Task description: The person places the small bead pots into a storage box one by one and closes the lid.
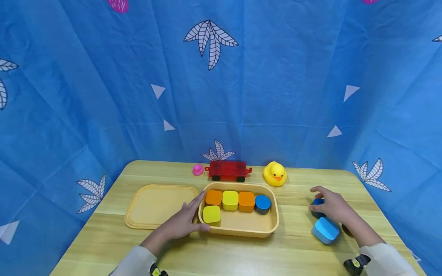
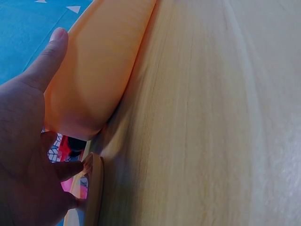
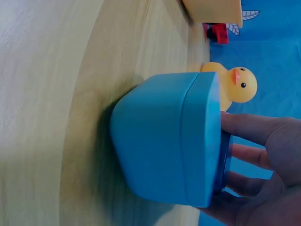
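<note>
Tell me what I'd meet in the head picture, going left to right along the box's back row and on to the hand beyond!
Orange block, yellow block, another orange block, round blue block, right hand.

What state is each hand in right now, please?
Left hand: open, touching the box.
Right hand: around the dark blue block outside the box; whether gripping cannot be told.

You are looking at one rounded tan plastic tray (image 1: 241, 222) and one flat tan plastic panel (image 1: 160, 207). You are seeing two rounded-square orange plastic blocks (image 1: 246, 200), two rounded-square yellow plastic blocks (image 1: 230, 199), two round dark-blue plastic blocks (image 1: 263, 203), one rounded-square light-blue plastic block (image 1: 325, 229) and one mostly hidden brown object (image 1: 347, 230). You are also facing one red plastic wagon (image 1: 228, 169), one large yellow toy duck (image 1: 275, 174) and one small pink toy duck (image 1: 197, 170).
</note>
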Tool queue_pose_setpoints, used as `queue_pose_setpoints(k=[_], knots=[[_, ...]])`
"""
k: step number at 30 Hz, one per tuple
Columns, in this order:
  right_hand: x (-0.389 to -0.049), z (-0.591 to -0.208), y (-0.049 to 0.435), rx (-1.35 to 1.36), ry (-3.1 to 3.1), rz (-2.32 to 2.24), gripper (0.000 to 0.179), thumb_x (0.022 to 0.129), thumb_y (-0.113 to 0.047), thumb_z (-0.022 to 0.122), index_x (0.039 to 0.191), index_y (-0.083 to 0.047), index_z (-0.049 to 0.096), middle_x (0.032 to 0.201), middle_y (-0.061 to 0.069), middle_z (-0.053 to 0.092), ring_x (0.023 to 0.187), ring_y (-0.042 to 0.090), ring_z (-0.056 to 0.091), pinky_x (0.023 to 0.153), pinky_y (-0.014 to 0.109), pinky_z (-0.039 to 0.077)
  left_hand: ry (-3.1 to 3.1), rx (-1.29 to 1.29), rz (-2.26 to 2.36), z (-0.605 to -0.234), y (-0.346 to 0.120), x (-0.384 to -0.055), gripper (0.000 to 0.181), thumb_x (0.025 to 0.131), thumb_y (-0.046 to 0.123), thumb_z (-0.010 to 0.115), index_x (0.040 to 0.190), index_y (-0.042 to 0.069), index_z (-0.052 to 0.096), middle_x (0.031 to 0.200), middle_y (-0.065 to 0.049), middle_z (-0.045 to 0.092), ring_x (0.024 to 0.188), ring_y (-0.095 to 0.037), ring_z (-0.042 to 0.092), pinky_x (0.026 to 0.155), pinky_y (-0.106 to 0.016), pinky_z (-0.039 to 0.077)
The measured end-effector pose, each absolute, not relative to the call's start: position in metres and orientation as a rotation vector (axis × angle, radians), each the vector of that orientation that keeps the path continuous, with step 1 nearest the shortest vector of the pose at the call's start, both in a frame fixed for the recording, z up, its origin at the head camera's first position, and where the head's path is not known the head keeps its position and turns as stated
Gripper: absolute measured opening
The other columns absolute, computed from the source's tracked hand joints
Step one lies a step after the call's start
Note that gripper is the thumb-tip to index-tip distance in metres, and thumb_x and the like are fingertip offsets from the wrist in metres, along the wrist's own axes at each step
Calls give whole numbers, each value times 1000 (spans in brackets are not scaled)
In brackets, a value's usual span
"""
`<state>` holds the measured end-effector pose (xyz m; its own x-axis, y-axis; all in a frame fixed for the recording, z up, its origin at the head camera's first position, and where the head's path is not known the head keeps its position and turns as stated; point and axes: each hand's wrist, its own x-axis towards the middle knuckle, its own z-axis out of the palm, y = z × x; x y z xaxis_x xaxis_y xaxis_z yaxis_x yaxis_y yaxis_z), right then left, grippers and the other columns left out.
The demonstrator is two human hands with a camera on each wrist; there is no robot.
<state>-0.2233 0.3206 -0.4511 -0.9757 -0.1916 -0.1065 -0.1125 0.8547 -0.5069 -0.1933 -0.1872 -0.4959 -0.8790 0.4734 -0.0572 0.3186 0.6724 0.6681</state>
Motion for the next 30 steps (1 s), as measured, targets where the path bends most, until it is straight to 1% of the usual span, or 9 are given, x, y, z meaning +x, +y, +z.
queue_pose_setpoints(k=[6,10,13,16,20,25,28,30], knots=[[-221,-446,315,-219,2893,-769,64,92,-32,79,134,11,54,123,35,62,109,51,61,83,56,55,2660,639,989,-494,-186,-195,114,87,63,73,167,31,-2,174,7,4,157,-32,20,122,-68,-2],[-216,-444,308,-255,2907,-801,58,92,-31,79,127,11,59,118,30,65,103,44,63,81,53,57,2661,639,992,-494,-185,-195,114,87,62,73,167,30,-1,174,7,4,157,-33,21,122,-68,-2],[-212,-441,299,-307,2912,-838,55,94,-30,77,127,9,60,117,27,66,102,41,64,80,50,58,2668,639,985,-495,-185,-194,114,87,62,73,167,31,-1,174,7,4,157,-33,22,122,-67,-2],[-210,-436,290,-344,2914,-874,52,95,-31,76,129,5,60,119,25,66,103,39,64,78,47,59,2668,643,987,-495,-185,-194,113,87,62,73,167,31,-2,173,8,3,157,-33,22,122,-68,-2],[-209,-430,276,-392,2912,-927,49,96,-31,75,132,-1,60,123,24,65,105,38,64,80,48,60,2665,651,987,-495,-186,-195,114,87,63,72,167,31,-2,173,8,2,157,-33,21,122,-68,-2],[-210,-426,257,-521,2915,-1007,47,96,-24,75,136,-4,62,136,24,60,116,43,61,88,53,59,2675,663,991,-495,-188,-194,114,87,63,72,168,29,-1,174,5,3,157,-34,21,121,-69,-2],[-210,-424,246,-579,2906,-1043,45,96,-20,75,136,-5,62,138,23,59,118,43,59,89,55,58,2665,662,1000,-495,-188,-194,114,87,64,72,167,29,-1,174,5,3,157,-34,20,122,-69,-3],[-210,-422,240,-613,2897,-1061,44,95,-17,75,136,-7,63,138,22,59,118,42,60,90,55,58,2666,651,990,-495,-188,-194,115,86,65,72,167,31,-2,174,7,3,157,-33,20,122,-67,-3]])
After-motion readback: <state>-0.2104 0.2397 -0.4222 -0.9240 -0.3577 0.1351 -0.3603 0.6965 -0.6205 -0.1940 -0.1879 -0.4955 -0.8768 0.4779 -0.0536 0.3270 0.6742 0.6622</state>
